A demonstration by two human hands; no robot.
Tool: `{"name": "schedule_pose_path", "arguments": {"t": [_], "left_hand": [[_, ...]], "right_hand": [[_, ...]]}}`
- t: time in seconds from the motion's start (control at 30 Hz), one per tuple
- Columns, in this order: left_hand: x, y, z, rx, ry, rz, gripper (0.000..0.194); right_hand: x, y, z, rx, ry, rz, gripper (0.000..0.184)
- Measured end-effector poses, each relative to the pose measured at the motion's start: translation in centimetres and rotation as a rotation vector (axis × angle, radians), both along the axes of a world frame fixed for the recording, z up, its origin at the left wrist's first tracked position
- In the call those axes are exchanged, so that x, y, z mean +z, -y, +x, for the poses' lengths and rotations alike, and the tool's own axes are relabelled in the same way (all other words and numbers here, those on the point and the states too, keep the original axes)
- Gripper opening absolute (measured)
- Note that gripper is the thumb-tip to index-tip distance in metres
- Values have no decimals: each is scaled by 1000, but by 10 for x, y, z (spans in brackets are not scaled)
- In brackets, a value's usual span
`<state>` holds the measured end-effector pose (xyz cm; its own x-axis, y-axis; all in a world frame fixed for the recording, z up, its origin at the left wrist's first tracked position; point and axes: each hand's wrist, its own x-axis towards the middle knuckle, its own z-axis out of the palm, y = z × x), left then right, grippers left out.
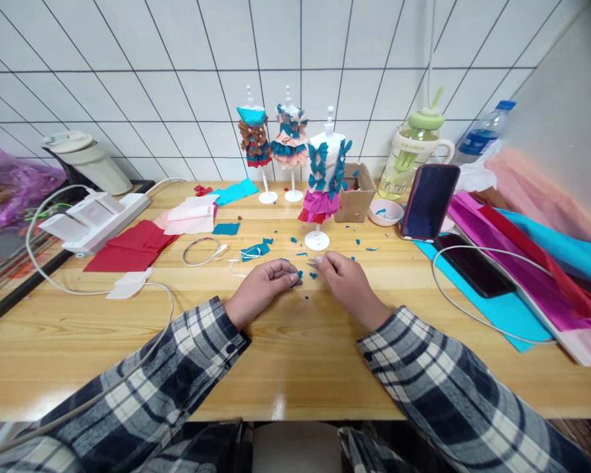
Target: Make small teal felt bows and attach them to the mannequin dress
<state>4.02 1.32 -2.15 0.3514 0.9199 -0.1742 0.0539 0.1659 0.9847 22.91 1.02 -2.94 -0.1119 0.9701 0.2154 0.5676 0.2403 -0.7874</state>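
Observation:
Over the middle of the table, my left hand is closed, thumb against fingers, on a small teal paper scrap. My right hand pinches a thin silvery pointed tool; most of it is hidden by the fingers, and its tip points toward the left hand. Just behind both hands stands a white mini dress form with teal bows and a magenta and red ruffled skirt. Teal scraps lie scattered around the fingers. A larger teal piece is left of them, beside a thin white cord.
Two dressed mini forms stand behind, beside a cardboard box and a pink dish. Right are an upright phone, a flat phone and coloured sheets. Left are a power strip, cables and red paper.

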Motion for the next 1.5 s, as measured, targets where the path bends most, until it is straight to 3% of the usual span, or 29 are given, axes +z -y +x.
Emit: {"name": "schedule_pose_path", "arguments": {"t": [0.13,0.37,0.53,0.8,1.07,1.37,1.5], "left_hand": [[-2,-1,-1,2,9,27,26],[-3,0,1,39,18,50,29],[-3,0,2,73,47,50,29],[3,-1,1,52,-114,185,30],[-7,-2,0,144,-1,68,28],[-3,-2,1,168,-92,129,31],[0,-2,0,79,-181,190,29]], "right_hand": [[2,3,-4,44,-51,21,27],[-3,6,-15,7,-211,-122,14],[-4,4,-15,21,-325,-235,17],[-4,4,-13,41,-302,-217,16],[-6,4,-14,48,-407,-250,23],[-6,7,-18,123,-511,-393,23],[-1,10,-19,98,-570,-402,29]]}}
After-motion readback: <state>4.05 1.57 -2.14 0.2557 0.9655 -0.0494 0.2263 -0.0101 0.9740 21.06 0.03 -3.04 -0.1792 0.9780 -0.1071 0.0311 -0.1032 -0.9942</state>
